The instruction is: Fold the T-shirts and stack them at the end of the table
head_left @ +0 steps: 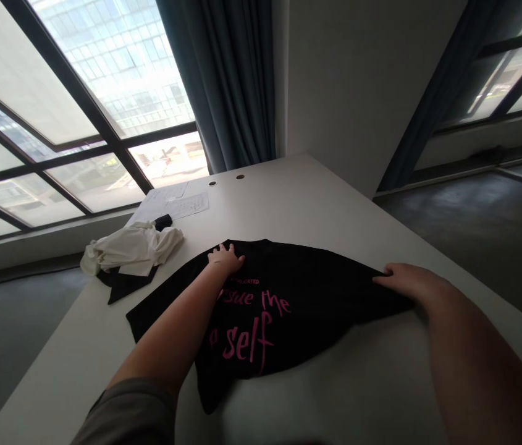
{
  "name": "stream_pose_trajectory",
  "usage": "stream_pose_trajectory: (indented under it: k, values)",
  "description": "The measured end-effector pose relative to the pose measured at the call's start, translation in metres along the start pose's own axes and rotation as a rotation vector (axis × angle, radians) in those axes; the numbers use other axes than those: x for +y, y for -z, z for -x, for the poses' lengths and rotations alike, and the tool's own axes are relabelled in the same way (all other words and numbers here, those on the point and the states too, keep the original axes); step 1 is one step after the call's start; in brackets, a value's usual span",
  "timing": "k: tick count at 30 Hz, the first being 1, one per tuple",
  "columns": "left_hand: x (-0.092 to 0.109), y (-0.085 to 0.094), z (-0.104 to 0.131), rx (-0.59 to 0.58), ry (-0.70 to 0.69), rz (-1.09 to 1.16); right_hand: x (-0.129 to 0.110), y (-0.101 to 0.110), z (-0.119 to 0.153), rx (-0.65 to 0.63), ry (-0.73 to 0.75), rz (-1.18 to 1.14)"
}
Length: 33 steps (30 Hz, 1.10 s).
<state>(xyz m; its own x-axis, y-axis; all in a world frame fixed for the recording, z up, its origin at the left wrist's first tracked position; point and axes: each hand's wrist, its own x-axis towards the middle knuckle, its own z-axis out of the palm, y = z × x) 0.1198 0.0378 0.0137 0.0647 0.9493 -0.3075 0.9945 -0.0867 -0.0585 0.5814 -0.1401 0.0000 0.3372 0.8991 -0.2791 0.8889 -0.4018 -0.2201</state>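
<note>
A black T-shirt (307,278) with pink lettering lies spread across the white table in front of me. My left hand (225,258) rests flat on it near the collar, fingers spread. At the right end, my right hand (409,281) grips the edge of a sleeve between thumb and fingers, and the cloth is drawn out toward that side. My left forearm covers part of the lettering. The shirt's lower hem is rumpled, with one corner hanging toward me.
The white table (279,198) has two round cable holes at its far end. Crumpled white clothing (135,247) lies over some dark cloth on the left. Behind it are printed paper sheets (189,205). Windows, a blue curtain (242,86) and a wall stand beyond.
</note>
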Motion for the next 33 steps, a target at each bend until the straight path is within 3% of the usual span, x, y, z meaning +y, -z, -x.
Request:
stream_pose_trajectory:
  k: [3,7,11,13,16,21,23,29,33]
  values:
    - [0.0,0.005,-0.021,-0.018,0.043,0.026,-0.004,0.008,0.006,0.077,-0.057,-0.041]
    - [-0.003,0.007,-0.046,-0.031,0.064,0.078,-0.018,0.013,0.009,0.371,-0.159,-0.188]
    - [-0.008,0.008,-0.066,-0.034,0.109,0.12,-0.03,0.008,0.007,0.535,-0.112,-0.539]
    - [-0.011,0.008,-0.072,-0.024,0.137,0.149,-0.034,0.004,0.008,0.481,-0.019,-0.805]
    - [-0.014,0.007,-0.077,-0.006,0.151,0.171,-0.04,0.001,0.012,0.29,0.115,-1.064]
    - [-0.017,0.001,-0.074,0.049,0.159,0.189,-0.042,-0.002,0.016,-0.06,0.253,-0.957]
    - [-0.018,-0.002,-0.071,0.07,0.164,0.188,-0.042,-0.003,0.017,-0.136,0.247,-0.928]
    - [-0.018,-0.005,-0.062,0.122,0.155,0.214,-0.033,-0.002,0.01,0.007,0.061,-1.122]
    - [-0.016,-0.003,-0.058,0.133,0.167,0.223,-0.03,-0.004,0.006,0.065,-0.085,-0.649]
